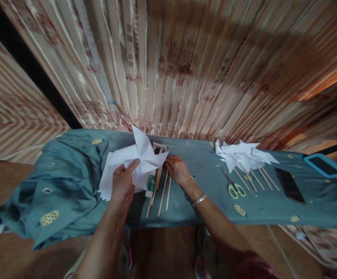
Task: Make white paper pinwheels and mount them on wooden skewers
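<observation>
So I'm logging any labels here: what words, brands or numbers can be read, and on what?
None can be read.
Curtain: red printed marks, too blurred.
Small packet beside the sticks: too small.
Phone and tablet: dark screens, no text.
Paper pinwheel in the left hand: blank.

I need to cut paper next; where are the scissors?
In the head view the scissors lie on the teal cloth, right of the right hand, below the finished pinwheels.

No legible txt or labels anywhere.
</observation>
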`<state>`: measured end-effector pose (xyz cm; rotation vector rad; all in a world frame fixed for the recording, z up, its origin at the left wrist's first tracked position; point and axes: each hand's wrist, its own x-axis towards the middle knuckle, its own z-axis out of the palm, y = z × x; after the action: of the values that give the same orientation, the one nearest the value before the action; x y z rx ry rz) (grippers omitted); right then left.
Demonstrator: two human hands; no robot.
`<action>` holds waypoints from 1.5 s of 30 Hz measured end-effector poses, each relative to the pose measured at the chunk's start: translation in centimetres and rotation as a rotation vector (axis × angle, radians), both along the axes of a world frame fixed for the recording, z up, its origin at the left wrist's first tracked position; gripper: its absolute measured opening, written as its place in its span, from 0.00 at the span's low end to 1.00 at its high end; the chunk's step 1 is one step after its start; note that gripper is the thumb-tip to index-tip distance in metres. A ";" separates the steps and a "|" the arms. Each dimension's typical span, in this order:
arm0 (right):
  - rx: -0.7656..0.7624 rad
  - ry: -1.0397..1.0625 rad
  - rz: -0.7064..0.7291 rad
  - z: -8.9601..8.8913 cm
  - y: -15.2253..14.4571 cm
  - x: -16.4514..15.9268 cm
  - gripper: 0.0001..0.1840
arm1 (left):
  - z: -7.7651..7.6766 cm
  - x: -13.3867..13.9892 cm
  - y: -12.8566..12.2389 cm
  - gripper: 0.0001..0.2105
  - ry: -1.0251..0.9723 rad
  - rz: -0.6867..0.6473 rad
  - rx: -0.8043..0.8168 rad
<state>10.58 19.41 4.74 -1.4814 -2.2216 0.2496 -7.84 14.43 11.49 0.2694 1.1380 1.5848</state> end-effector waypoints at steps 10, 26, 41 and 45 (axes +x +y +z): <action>-0.029 -0.191 -0.014 0.3 1.6 -0.4 0.12 | -0.4 0.7 -0.2 0.15 -0.019 -0.123 0.041; -0.081 0.141 -0.048 0.4 1.6 -0.4 0.07 | -1.0 1.5 -0.8 0.13 0.029 -0.127 0.075; 0.065 1.164 -0.311 7.0 -7.7 6.7 0.06 | -2.0 4.8 -0.8 0.12 0.287 -0.217 0.092; -0.016 1.022 -0.245 7.3 -9.9 4.1 0.02 | -2.2 6.6 -1.1 0.10 0.369 -0.249 0.122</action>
<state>14.68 9.55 12.01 -1.2005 -1.2136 0.7435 -1.21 13.36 9.24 0.7805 1.2313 1.4171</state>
